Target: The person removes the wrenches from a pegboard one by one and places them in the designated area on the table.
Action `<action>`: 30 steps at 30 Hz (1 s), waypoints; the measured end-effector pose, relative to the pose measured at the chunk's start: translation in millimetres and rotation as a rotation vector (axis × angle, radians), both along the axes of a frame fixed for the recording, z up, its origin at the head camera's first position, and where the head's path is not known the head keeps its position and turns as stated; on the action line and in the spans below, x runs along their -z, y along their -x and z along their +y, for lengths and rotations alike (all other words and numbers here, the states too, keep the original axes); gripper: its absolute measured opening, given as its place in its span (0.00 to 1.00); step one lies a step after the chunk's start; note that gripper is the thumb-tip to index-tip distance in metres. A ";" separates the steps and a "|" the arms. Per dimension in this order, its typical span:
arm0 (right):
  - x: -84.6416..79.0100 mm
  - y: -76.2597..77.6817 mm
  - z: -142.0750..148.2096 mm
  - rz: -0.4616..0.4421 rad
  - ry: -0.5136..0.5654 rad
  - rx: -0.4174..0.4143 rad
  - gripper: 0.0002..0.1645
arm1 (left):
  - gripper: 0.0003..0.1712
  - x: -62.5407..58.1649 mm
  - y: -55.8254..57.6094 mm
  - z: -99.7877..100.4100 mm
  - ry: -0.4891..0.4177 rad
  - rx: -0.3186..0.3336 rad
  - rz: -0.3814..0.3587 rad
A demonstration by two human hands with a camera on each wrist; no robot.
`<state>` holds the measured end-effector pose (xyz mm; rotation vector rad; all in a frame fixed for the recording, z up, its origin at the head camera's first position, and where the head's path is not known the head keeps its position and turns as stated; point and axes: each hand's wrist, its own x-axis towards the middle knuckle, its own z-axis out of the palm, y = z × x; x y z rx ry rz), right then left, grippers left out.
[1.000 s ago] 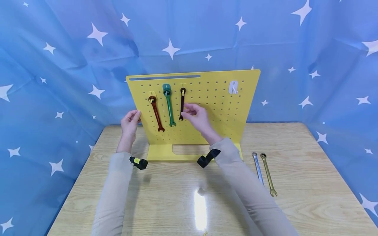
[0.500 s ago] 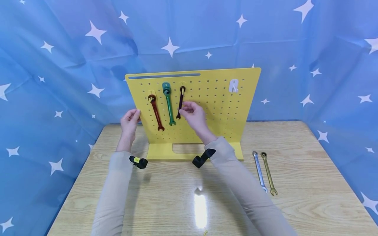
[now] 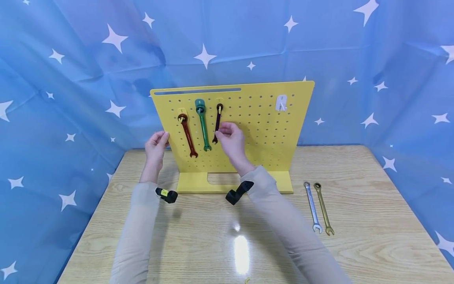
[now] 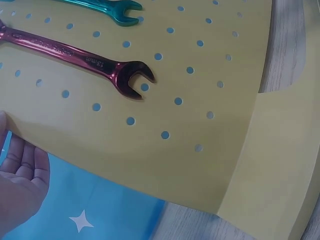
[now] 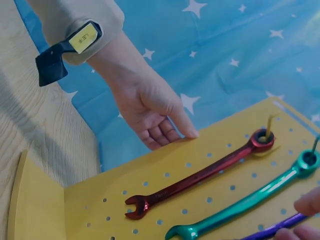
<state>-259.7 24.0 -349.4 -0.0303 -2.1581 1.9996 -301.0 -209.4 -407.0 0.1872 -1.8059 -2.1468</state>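
Our right hand (image 3: pixel 232 139) and the lower end of the purple wrench (image 3: pixel 217 122) have shifted left on the pegboard (image 3: pixel 264 152). Left of that hand, the wrench hangs near-upright; we cannot tell if it's pinched. Our left hand (image 3: pixel 155 147) grips the pegboard's left edge.

Part of your left hand (image 3: pixel 155 150) is hidden behind the yellow board (image 3: pixel 259 134), left of centre in the head view; at its bottom edge you can't identify a cropped yellow scrap (image 3: pixel 247 281). The right wrist view's lower right cuts off your right hand (image 3: pixel 233 142) and the purple wrench (image 3: pixel 218 117); whether you grip it is unclear. The left wrist view crops the green wrench (image 4: pixel 107 6) at top, the red wrench (image 4: pixel 62 47) at left.
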 end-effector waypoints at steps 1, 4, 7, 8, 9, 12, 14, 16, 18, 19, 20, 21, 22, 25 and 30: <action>-0.2 -0.2 -0.3 0.000 -0.003 0.004 0.16 | 0.10 0.0 -0.1 0.1 0.002 -0.002 -0.001; 0.5 -0.3 -0.5 -0.007 -0.008 0.013 0.16 | 0.10 0.1 -0.3 0.5 -0.003 -0.005 -0.002; 2.1 0.4 0.1 -0.014 0.002 0.018 0.15 | 0.10 0.2 -0.5 0.5 -0.002 -0.007 -0.005; 2.7 0.6 0.3 -0.015 0.008 0.017 0.15 | 0.10 0.3 -0.3 0.5 -0.001 -0.006 -0.005; 3.1 0.9 0.6 -0.016 0.014 0.017 0.14 | 0.10 0.4 -0.3 0.3 0.001 -0.005 -0.005; 3.8 0.8 0.6 -0.018 0.029 0.005 0.14 | 0.10 0.5 -0.1 0.0 0.000 -0.004 0.000; 4.2 0.3 0.1 -0.018 0.030 -0.002 0.13 | 0.10 0.6 -0.1 -0.1 0.002 -0.004 0.001; 5.0 -0.4 -0.8 -0.010 0.028 0.002 0.14 | 0.10 0.6 -0.3 0.1 -0.002 -0.003 0.001; 6.2 -1.7 -1.9 0.011 0.036 0.015 0.14 | 0.10 0.7 -0.3 0.1 -0.005 -0.001 -0.002; 7.3 -2.2 -2.4 0.032 0.031 0.030 0.14 | 0.10 0.8 -0.3 0.3 -0.005 -0.002 -0.004; 8.6 -2.5 -3.1 0.061 0.021 0.050 0.15 | 0.10 0.8 -0.3 0.3 -0.004 -0.001 -0.006; 10.3 -2.4 -3.8 0.097 0.005 0.076 0.15 | 0.10 0.8 -0.1 0.1 -0.003 -0.001 -0.007; 11.9 -2.3 -4.5 0.137 -0.008 0.104 0.15 | 0.10 0.6 0.0 0.1 -0.002 0.000 -0.007; 18.9 2.5 -7.2 0.276 -0.103 0.231 0.15 | 0.09 0.0 0.1 -0.2 -0.001 -0.002 -0.006; 32.3 15.1 -12.9 0.432 -0.223 0.434 0.14 | 0.10 0.7 0.2 0.7 -0.004 -0.003 -0.004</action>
